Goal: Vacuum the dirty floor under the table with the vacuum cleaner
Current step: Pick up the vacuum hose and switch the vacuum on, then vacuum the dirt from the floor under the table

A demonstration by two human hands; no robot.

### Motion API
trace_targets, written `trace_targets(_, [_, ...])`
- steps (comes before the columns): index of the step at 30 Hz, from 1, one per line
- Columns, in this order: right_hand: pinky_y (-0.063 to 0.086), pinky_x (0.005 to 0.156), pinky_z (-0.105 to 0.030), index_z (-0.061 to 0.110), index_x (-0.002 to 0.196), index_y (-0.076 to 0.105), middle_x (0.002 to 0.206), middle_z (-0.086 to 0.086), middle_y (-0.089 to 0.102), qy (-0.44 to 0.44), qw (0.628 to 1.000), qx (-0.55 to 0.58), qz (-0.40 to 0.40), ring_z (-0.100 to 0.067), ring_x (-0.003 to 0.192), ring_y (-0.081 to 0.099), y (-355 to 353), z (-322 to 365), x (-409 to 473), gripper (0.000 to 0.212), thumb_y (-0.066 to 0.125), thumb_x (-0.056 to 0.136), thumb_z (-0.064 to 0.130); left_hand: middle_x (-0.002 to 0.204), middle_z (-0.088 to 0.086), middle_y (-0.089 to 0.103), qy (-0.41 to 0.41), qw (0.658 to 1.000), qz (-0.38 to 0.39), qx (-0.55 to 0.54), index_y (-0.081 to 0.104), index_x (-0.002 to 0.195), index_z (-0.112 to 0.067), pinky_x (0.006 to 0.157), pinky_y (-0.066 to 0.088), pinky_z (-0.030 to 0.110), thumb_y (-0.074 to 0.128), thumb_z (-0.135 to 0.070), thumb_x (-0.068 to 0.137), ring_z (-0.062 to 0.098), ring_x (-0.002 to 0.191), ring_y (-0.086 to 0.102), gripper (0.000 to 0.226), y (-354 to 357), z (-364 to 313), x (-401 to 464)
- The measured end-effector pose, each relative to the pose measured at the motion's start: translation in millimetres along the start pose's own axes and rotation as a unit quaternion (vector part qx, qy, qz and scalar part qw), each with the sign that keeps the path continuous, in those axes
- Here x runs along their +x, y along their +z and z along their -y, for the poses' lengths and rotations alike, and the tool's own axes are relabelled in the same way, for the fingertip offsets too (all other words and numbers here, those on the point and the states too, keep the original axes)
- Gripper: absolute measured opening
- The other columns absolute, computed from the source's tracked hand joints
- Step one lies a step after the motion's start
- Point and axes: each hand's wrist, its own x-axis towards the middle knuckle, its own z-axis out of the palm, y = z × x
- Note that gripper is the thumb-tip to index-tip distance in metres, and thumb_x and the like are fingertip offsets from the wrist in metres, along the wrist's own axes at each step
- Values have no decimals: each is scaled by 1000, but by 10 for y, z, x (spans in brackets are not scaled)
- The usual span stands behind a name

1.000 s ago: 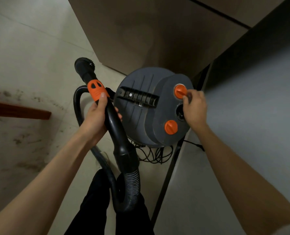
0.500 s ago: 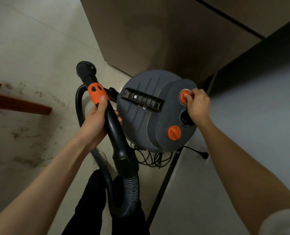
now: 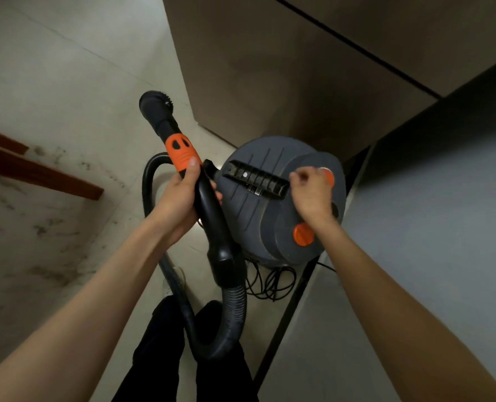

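Observation:
A round grey vacuum cleaner (image 3: 252, 221) stands on the floor beside the table (image 3: 432, 233). My left hand (image 3: 177, 204) grips its black wand (image 3: 212, 216) just below the orange collar (image 3: 180, 153); the brush nozzle (image 3: 154, 103) points away from me. My right hand (image 3: 310, 192) hovers over the canister top with fingers curled, holding nothing, between the black carry handle (image 3: 255, 179) and the upper orange knob (image 3: 329, 176). A second orange knob (image 3: 303, 234) shows below the wrist. The ribbed hose (image 3: 232, 320) loops down past my legs.
The pale tiled floor (image 3: 38, 236) on the left is smeared with dark dirt. A red-brown wooden bar (image 3: 40, 174) crosses it. A brown cabinet (image 3: 270, 71) stands behind the vacuum. Black power cable (image 3: 272, 281) lies coiled under the canister, by the table's dark edge (image 3: 287, 314).
My right hand has come off the upper orange knob and moved left toward the carry handle. The left hand keeps its grip on the wand.

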Motion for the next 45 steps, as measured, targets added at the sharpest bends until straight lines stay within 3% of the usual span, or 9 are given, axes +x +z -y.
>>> trace_targets(4, [49, 70, -24, 11, 87, 64, 74, -2, 63, -6, 957, 204, 208, -12, 67, 60, 186, 719, -623, 28, 46, 100, 29, 74, 8, 52, 30, 998, -28, -57, 41, 97, -11, 68, 53, 34, 40, -33, 99, 20, 62, 56, 22, -55, -246, -92])
trace_targets(7, [50, 77, -32, 17, 82, 64, 79, -5, 66, -17, 916, 241, 320, -16, 74, 62, 270, 1037, -988, 36, 43, 99, 41, 78, 9, 50, 63, 995, -29, -70, 41, 101, -9, 75, 53, 34, 39, -31, 100, 20, 71, 55, 22, -190, -383, -252])
trace_targets(15, [51, 77, -38, 24, 113, 53, 95, -6, 66, -201, 949, -110, 215, -24, 88, 63, 249, 1339, -1607, 47, 57, 82, 59, 94, 13, 54, 71, 977, -17, -200, 41, 121, -1, 89, 50, 39, 40, -28, 99, 27, 100, 56, 35, -703, -306, -889])
trace_targets(19, [47, 77, -35, 19, 112, 53, 98, -7, 65, -241, 935, -193, 172, -28, 93, 62, 222, 1562, -2050, 34, 59, 85, 39, 95, 16, 55, 81, 975, 6, -209, 46, 96, -7, 93, 46, 41, 38, -26, 100, 28, 98, 57, 21, -965, -263, -1368])
trace_targets(28, [56, 72, -38, 25, 105, 51, 87, 0, 63, -202, 899, -148, 360, -18, 77, 64, 1060, 1652, -2854, 34, 64, 81, 44, 90, 10, 58, 24, 964, -161, -210, 48, 102, -5, 89, 47, 39, 47, -30, 97, 27, 98, 57, 26, -2051, 290, -1760])
trace_targets(32, [56, 72, -42, 22, 110, 47, 83, -6, 67, -204, 886, -126, 397, -21, 75, 66, 1514, 1582, -3039, 44, 58, 84, 56, 85, 5, 58, -6, 961, -232, -150, 49, 84, -13, 86, 48, 36, 51, -33, 95, 21, 82, 58, 23, -2437, 494, -1700])
trace_targets(37, [52, 54, -21, 16, 104, 50, 77, -6, 66, -167, 885, -57, 430, -12, 58, 65, 2034, 1724, -3070, 31, 60, 90, 42, 86, 2, 58, -35, 955, -277, -100, 48, 81, -19, 95, 48, 40, 55, -38, 91, 23, 91, 57, 23, -2914, 503, -1459])
trace_targets(42, [55, 65, -36, 10, 107, 51, 75, -6, 63, -72, 844, -30, 530, -21, 61, 64, 2486, 1927, -2537, 26, 64, 89, 24, 91, 5, 61, -91, 952, -273, -103, 52, 84, -16, 92, 50, 38, 58, -39, 90, 25, 94, 60, 24, -3204, 516, -909])
trace_targets(45, [50, 54, -34, 3, 107, 51, 63, -8, 60, -61, 837, -20, 543, -22, 49, 57, 2832, 1936, -2112, 26, 62, 90, 18, 96, 4, 62, -106, 958, -259, -66, 54, 96, -14, 86, 46, 33, 56, -45, 89, 21, 96, 58, 32, -3311, 553, -390])
